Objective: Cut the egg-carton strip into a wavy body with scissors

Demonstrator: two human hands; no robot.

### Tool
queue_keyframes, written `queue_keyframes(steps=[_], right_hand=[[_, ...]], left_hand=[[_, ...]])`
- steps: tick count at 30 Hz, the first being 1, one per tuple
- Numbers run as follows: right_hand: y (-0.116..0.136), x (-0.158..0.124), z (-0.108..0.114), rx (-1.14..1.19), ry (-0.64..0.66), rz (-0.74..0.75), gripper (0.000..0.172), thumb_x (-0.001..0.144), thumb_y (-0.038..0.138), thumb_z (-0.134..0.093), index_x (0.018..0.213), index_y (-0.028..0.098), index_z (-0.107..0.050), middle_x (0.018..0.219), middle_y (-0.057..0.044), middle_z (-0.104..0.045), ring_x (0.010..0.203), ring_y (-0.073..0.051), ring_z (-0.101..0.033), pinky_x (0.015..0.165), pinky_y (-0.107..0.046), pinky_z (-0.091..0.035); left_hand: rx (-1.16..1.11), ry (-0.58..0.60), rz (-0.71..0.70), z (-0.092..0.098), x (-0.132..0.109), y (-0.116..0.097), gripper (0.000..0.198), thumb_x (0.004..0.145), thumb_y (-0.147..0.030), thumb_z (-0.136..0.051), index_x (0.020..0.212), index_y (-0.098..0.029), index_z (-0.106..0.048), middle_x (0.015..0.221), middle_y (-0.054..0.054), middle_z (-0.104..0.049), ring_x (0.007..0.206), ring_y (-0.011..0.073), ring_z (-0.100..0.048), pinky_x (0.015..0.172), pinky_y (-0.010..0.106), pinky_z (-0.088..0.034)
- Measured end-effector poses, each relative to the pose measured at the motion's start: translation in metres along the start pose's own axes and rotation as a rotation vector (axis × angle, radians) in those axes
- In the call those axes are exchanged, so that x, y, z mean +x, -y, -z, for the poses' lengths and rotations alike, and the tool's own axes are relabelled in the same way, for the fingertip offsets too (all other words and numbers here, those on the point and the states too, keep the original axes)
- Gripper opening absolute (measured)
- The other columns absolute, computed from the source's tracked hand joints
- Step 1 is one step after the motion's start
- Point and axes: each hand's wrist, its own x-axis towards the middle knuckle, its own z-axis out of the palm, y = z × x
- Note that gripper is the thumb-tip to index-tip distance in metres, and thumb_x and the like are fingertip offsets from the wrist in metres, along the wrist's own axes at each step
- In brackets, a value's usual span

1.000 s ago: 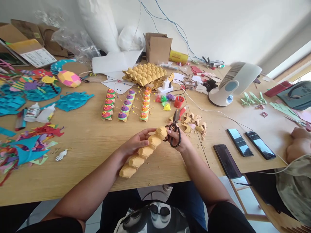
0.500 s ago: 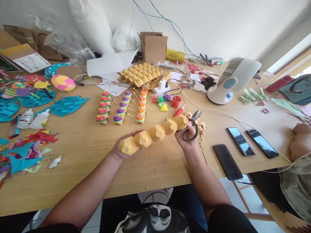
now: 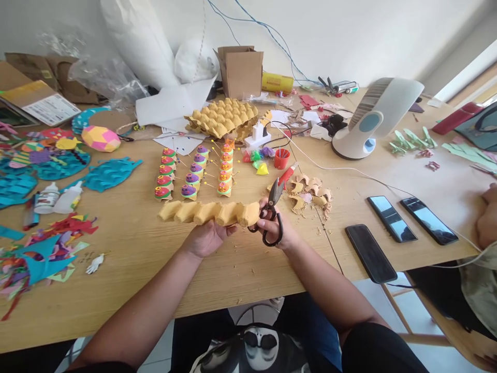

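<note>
A yellow egg carton strip [image 3: 209, 213], with a row of bumps, is held level above the table. My left hand [image 3: 204, 241] supports it from below, palm up, its fingers partly hidden behind the strip. At the strip's right end, my right hand [image 3: 285, 233] is closed around black-handled scissors [image 3: 274, 207] and also touches that end. The scissor blades point up and away from me. Beyond the strip stand three rows of painted carton cups, red [image 3: 164, 176], purple [image 3: 194, 173] and orange [image 3: 225, 171], with faces and pin-like feelers.
Carton scraps [image 3: 306, 191] lie right of the scissors, near a red cup [image 3: 281, 158]. Egg trays [image 3: 221, 116] and a cardboard box [image 3: 240, 70] stand behind. Three phones [image 3: 370, 254] and a fan [image 3: 368, 124] are to the right. Paper scraps [image 3: 50, 248] lie left; another person's arm [image 3: 488, 217] rests far right.
The strip has moved left and turned from slanted to level, showing its side. My left hand has slid under it toward the right end. The scissors moved left with my right hand.
</note>
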Motion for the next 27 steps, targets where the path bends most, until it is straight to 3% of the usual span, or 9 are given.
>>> queue_keyframes(steps=[9,27], right_hand=[[0.0067,0.0019,0.0041,0.024,0.029,-0.03,0.051,0.071,0.027,-0.089,0.105,0.026,-0.051,0.085,0.006,-0.067,0.07,-0.011,-0.069,0.067,-0.024,-0.054],[0.0037,0.0027,-0.0012,-0.135,-0.033,0.028,0.049,0.068,0.028,-0.093,0.098,0.024,-0.054,0.082,0.007,-0.061,0.067,-0.007,-0.06,0.066,-0.021,-0.051]], left_hand=[[-0.055,-0.15,0.041,-0.0006,-0.0007,-0.0035,0.045,0.061,-0.035,-0.097,0.099,-0.024,-0.076,0.098,0.001,-0.08,0.079,0.0171,-0.076,0.062,0.021,-0.064],[-0.009,-0.229,-0.043,-0.0052,0.0014,-0.0005,0.047,0.063,-0.04,-0.095,0.104,-0.024,-0.076,0.094,0.002,-0.082,0.077,0.0188,-0.078,0.054,0.018,-0.059]])
